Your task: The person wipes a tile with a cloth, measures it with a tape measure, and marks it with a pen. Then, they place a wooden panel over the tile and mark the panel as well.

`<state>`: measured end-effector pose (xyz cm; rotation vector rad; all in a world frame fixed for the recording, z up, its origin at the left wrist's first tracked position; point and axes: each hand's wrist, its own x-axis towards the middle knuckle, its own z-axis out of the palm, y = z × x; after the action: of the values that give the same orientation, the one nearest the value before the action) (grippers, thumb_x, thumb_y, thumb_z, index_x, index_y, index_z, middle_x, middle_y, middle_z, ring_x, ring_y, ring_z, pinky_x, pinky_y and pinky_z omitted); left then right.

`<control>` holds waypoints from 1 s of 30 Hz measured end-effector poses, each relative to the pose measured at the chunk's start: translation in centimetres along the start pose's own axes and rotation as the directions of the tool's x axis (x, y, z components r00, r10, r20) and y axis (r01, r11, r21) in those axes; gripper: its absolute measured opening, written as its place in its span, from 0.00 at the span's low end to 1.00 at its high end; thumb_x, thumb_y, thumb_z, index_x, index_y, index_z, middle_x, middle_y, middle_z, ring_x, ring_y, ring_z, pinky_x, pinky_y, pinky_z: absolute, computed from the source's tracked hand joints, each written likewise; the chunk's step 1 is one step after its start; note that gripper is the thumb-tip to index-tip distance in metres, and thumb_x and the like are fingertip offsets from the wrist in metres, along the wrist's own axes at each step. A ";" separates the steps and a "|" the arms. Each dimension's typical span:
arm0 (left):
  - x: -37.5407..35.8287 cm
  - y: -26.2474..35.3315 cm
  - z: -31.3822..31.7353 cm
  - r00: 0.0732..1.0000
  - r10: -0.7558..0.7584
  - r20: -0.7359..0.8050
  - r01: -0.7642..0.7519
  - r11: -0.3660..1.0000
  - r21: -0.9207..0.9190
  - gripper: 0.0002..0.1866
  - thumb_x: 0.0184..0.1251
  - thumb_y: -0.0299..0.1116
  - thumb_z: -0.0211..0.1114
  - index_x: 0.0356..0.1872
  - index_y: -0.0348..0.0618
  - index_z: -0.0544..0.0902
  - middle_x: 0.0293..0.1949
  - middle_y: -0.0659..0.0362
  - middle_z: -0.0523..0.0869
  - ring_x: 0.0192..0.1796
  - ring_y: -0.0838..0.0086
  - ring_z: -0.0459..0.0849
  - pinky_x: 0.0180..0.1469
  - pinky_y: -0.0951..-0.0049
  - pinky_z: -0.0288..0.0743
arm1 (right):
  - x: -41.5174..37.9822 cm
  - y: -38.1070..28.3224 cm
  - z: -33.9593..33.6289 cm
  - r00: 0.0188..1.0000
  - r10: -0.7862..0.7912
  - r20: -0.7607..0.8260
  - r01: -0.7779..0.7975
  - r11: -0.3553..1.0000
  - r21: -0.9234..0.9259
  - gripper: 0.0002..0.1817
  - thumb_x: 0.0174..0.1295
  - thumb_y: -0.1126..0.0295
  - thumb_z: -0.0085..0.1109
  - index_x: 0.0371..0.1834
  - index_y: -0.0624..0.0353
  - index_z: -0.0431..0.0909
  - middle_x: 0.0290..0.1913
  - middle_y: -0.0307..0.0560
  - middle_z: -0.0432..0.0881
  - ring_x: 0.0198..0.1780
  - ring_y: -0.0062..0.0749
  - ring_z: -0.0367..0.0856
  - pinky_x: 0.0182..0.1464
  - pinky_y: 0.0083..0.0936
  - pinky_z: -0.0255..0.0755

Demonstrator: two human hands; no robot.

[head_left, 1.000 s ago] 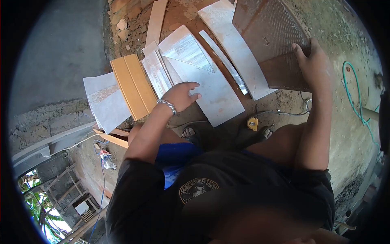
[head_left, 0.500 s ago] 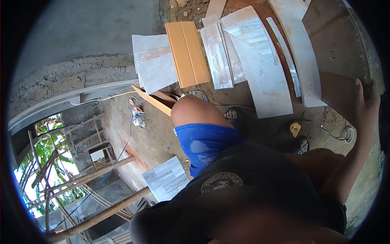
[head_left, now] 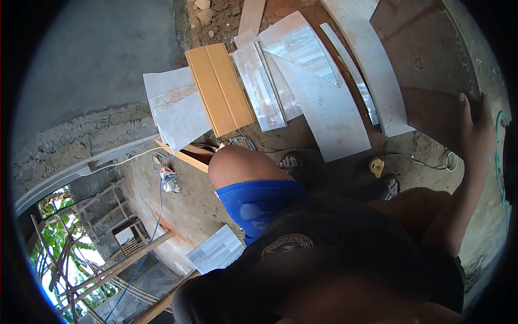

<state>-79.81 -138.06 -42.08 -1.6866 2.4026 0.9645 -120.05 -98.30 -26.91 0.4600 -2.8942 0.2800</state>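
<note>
At the right, my right hand [head_left: 476,129] holds the edge of a large brown panel [head_left: 431,70]. Its thumb lies on the panel's face, and the other fingers are at the edge, partly lost in shadow. My left hand is out of view. Left of the panel lie long pale boards [head_left: 342,113], one with a triangular wood-patterned piece [head_left: 310,51] on top. Farther left are a narrow whitish plank [head_left: 261,92], an orange grooved panel [head_left: 220,89] and some white sheets [head_left: 183,119].
A yellow tape measure [head_left: 376,167] lies near my foot, with a dark cable [head_left: 413,160] beside it. An orange box-like piece [head_left: 186,156] is by my knee. A grey patterned tile [head_left: 217,250] and wooden poles [head_left: 121,259] are at the lower left.
The view has shifted, so the boards and panels appear farther left and the floor items near my legs have moved within it. My right hand remains on the brown panel's edge.
</note>
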 end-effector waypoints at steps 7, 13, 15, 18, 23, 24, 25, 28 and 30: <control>8.8 4.3 4.0 0.994 0.037 0.107 -0.046 0.996 0.074 0.18 0.69 0.43 0.63 0.55 0.46 0.83 0.49 0.45 0.86 0.54 0.51 0.85 0.56 0.54 0.78 | -0.3 -0.9 -0.7 0.997 0.075 0.029 -0.075 0.997 0.019 0.37 0.67 0.42 0.62 0.69 0.60 0.74 0.55 0.63 0.85 0.58 0.51 0.85 0.58 0.37 0.77; 10.8 6.0 5.7 0.990 0.034 0.136 -0.044 0.996 0.074 0.19 0.69 0.44 0.63 0.55 0.47 0.83 0.51 0.45 0.85 0.55 0.51 0.84 0.56 0.53 0.78 | -0.4 1.4 1.0 0.996 0.090 0.015 -0.090 0.996 -0.006 0.39 0.65 0.40 0.63 0.70 0.59 0.74 0.57 0.59 0.85 0.59 0.44 0.85 0.60 0.34 0.76; 11.2 6.5 6.0 0.990 0.033 0.140 -0.045 0.996 0.080 0.19 0.69 0.44 0.63 0.55 0.47 0.83 0.51 0.45 0.85 0.55 0.51 0.83 0.56 0.53 0.78 | 0.0 1.7 1.1 0.998 0.055 -0.039 -0.057 0.997 -0.049 0.39 0.65 0.40 0.64 0.70 0.59 0.74 0.58 0.58 0.85 0.59 0.43 0.85 0.60 0.34 0.76; 11.5 6.9 6.4 0.988 0.035 0.147 -0.048 0.996 0.081 0.19 0.69 0.45 0.64 0.56 0.47 0.82 0.52 0.45 0.84 0.56 0.51 0.83 0.56 0.53 0.78 | 0.7 1.2 0.6 0.996 0.087 0.012 -0.085 0.992 -0.095 0.39 0.65 0.41 0.64 0.70 0.60 0.74 0.58 0.56 0.85 0.59 0.42 0.85 0.61 0.34 0.76; 12.2 8.1 7.2 0.986 0.054 0.159 -0.067 0.995 0.078 0.20 0.69 0.45 0.64 0.56 0.47 0.82 0.53 0.45 0.83 0.56 0.51 0.82 0.57 0.52 0.78 | 0.9 1.7 0.4 0.989 0.135 0.053 -0.134 0.990 -0.034 0.40 0.66 0.39 0.62 0.70 0.59 0.73 0.56 0.56 0.86 0.58 0.42 0.86 0.60 0.33 0.76; 12.2 8.4 7.3 0.985 0.055 0.162 -0.068 0.994 0.080 0.20 0.69 0.45 0.64 0.56 0.47 0.82 0.54 0.46 0.83 0.57 0.51 0.82 0.57 0.52 0.77 | 0.8 2.0 0.5 0.989 0.135 0.055 -0.133 0.990 -0.035 0.40 0.66 0.39 0.62 0.70 0.59 0.73 0.56 0.56 0.86 0.58 0.42 0.86 0.60 0.33 0.76; 12.3 8.6 7.3 0.985 0.063 0.162 -0.077 0.994 0.081 0.20 0.69 0.46 0.64 0.57 0.47 0.82 0.54 0.46 0.83 0.57 0.51 0.82 0.57 0.52 0.77 | 0.6 2.3 0.7 0.992 0.114 0.051 -0.114 0.993 -0.013 0.39 0.66 0.38 0.62 0.71 0.56 0.73 0.56 0.55 0.86 0.58 0.42 0.86 0.60 0.34 0.76; 11.8 9.2 6.8 0.982 0.084 0.170 -0.098 0.992 0.077 0.21 0.69 0.46 0.64 0.57 0.47 0.82 0.55 0.46 0.83 0.57 0.51 0.82 0.57 0.52 0.77 | 0.4 1.6 0.7 0.993 0.111 0.047 -0.109 0.993 -0.032 0.40 0.65 0.36 0.61 0.71 0.53 0.73 0.56 0.54 0.86 0.58 0.41 0.86 0.59 0.34 0.77; 10.5 9.2 5.7 0.979 0.114 0.167 -0.126 0.990 0.068 0.21 0.69 0.46 0.64 0.57 0.47 0.82 0.55 0.46 0.82 0.58 0.51 0.82 0.57 0.52 0.77 | 0.4 1.1 0.2 0.990 0.128 0.060 -0.123 0.989 -0.077 0.40 0.65 0.36 0.61 0.71 0.52 0.73 0.56 0.54 0.86 0.57 0.41 0.87 0.59 0.34 0.77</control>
<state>-93.70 -141.93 -46.43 -1.3932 2.4231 0.9680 -120.78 -97.45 -27.17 0.2803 -2.9907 0.1806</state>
